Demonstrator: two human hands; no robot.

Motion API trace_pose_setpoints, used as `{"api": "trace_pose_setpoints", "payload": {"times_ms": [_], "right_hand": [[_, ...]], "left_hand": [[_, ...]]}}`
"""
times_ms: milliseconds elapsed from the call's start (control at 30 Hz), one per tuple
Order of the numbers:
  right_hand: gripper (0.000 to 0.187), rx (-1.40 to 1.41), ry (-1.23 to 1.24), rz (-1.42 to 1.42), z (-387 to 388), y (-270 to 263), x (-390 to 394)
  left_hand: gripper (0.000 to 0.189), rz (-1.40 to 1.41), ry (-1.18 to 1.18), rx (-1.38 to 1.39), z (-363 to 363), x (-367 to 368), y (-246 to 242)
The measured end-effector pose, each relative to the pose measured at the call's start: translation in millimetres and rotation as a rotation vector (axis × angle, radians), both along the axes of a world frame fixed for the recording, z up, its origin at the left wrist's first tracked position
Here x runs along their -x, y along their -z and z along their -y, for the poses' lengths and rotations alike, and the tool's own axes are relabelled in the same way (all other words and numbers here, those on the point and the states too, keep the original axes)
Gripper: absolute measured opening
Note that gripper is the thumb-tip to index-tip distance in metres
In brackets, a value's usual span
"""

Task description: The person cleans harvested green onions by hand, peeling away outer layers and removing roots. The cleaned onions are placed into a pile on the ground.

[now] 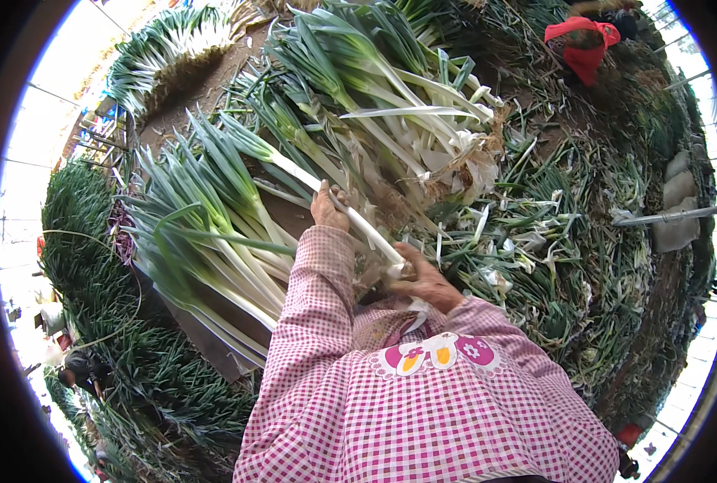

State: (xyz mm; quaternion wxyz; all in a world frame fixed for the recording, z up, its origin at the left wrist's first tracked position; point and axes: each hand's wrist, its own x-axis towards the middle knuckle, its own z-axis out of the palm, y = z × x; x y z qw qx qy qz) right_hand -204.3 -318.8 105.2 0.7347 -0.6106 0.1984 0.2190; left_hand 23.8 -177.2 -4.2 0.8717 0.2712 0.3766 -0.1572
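Observation:
My left hand (332, 208) is closed around the white shaft of a long green onion (367, 228), whose green leaves point to the upper left. At its root end is my right hand (422, 279), blurred, with thumb and fingers around the base; whether it grips firmly is hard to tell. Left of my left arm lies a row of green onions with clean white shafts (243, 265). Ahead, past my hands, a heap of green onions with roots and dry skins (418, 127) lies with its root ends towards the right.
Stripped leaves and peelings (539, 241) cover the ground on the right. A bundle of green onions (171, 60) lies at the upper left. A metal pole (672, 216) juts in from the right. A red headscarf (583, 42) on another person shows at the upper right. Dense green plants (92, 241) spread along the left.

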Motion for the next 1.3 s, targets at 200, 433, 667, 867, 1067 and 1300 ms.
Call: {"api": "trace_pose_setpoints", "payload": {"times_ms": [200, 433, 667, 867, 1067, 1300], "right_hand": [[0.031, -0.270, 0.224, -0.207, -13, -1, 10], [0.028, -0.252, 0.576, -0.423, 113, 26, 171], [0.044, 1.076, -0.731, -0.459, 193, 91, 248], [0.024, 0.677, -0.207, 0.388, 52, 114, -2], [0.064, 0.939, -0.391, 0.543, -76, 107, -156], [0.051, 1.129, -0.538, 0.439, -110, 174, -197]], "left_hand": [[0.015, 0.039, -0.052, -0.082, -21, -18, -2], [0.022, 0.024, 0.035, -0.293, -70, -40, -12], [0.014, 0.230, 0.106, -0.121, -161, -66, -64], [0.032, 0.492, 0.090, -0.393, -185, 36, -151], [0.018, 0.143, 0.203, -1.046, -210, 128, -105], [0.054, 0.076, 0.692, -1.602, -235, 180, -46]]}}
